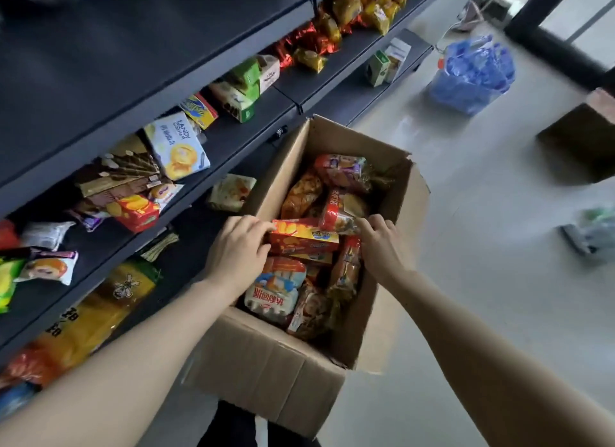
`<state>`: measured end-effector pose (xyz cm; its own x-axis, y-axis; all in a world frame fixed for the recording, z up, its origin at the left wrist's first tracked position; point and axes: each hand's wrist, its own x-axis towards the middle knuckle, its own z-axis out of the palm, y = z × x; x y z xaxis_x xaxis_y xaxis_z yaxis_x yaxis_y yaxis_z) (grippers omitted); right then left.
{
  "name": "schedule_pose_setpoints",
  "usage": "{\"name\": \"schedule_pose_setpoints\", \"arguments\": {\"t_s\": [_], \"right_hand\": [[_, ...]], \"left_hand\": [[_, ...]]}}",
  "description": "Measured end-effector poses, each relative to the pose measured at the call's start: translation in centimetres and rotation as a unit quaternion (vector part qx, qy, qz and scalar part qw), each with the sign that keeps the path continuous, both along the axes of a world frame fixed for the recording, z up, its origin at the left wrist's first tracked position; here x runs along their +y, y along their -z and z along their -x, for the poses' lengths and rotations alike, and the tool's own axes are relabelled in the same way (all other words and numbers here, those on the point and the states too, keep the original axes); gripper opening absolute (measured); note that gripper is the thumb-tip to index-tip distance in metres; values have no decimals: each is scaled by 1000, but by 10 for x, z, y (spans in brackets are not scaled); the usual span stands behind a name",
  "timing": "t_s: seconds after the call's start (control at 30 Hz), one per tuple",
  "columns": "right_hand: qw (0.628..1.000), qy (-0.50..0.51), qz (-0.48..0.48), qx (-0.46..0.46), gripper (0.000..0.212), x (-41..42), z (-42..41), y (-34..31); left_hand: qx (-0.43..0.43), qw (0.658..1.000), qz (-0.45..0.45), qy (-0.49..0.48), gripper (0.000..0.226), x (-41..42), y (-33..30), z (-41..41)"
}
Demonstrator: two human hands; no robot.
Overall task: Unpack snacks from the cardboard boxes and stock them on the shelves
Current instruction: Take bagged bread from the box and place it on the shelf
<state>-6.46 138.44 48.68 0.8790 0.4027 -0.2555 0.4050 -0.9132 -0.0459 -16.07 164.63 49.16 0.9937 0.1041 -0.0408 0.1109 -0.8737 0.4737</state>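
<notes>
Both forearms reach into cardboard box on floor beside shelves. L hand grips red snack carton (lying atop packs); R hand pinches red-wrapped pack, fingers curled

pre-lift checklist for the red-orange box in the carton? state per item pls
1. Left hand on the red-orange box: fingers curl over its left end. ok.
2. Right hand on the same box: not ok, it pinches the red snack bag lying over the box's right end.
3. Box free to lift: not ok, that bag overlaps it.
4. Carton open: flaps folded out. ok.
5. Shelf space: a matching red-orange box sits on the middle shelf, with bare shelf to the right of it. ok.
6. Box weight or damage: cannot tell.
</notes>
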Motion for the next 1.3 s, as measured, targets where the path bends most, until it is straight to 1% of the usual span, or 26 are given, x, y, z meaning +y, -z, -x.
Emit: {"name": "schedule_pose_setpoints", "arguments": {"t_s": [0.1,0.2,0.3,0.37,0.43,0.5,0.57,0.63,0.7,0.77,0.87,0.93,1.03,1.13,1.2,1.27,1.3], "right_hand": [[999,20,10,39,53,-11,-8,57],[993,86,-7,86,46,-16,-15,118],[985,127,-12,117,48,-18,-22,174],[986,92,20,139,58,-21,-29,209],[981,40,55,183,59,-24,-35,237],[965,-15,89,245,60,-28,-44,261],[945,-78,153,279,59,-32,-53,279],[935,-103,193,280,60,-34,-60,293],[934,-131,219,249,62,-35,-63,303],[936,-166,222,215,59,-35,-64,308],[942,-182,186,212,55,-35,-69,305],[945,-181,152,225,55,-36,-73,293],[959,-146,88,227,61,-33,-80,259],[971,-70,12,227,74,-27,-90,213],[968,32,-44,246,78,-25,-99,184],[958,134,-106,231,67,-25,-109,160],[948,187,-149,211,59,-27,-114,151]], "left_hand": [[48,999,13,8,30,-8,58,-13],[87,996,29,19,32,-21,120,-29],[112,992,39,33,35,-33,178,-47],[128,989,49,48,36,-40,213,-59],[144,986,55,59,38,-43,243,-69],[161,983,55,66,40,-44,268,-75],[176,981,47,72,40,-42,289,-78],[190,978,40,74,40,-40,304,-80],[200,976,36,73,39,-38,315,-80],[206,975,36,73,39,-37,322,-79],[214,973,38,73,38,-35,321,-76],[222,971,46,70,38,-33,313,-75],[217,972,59,64,39,-28,291,-77],[185,975,124,14,33,-22,257,-90],[166,968,176,-63,29,-17,234,-105],[158,957,206,-133,36,-13,214,-124],[152,955,208,-144,38,-13,207,-133]]}}
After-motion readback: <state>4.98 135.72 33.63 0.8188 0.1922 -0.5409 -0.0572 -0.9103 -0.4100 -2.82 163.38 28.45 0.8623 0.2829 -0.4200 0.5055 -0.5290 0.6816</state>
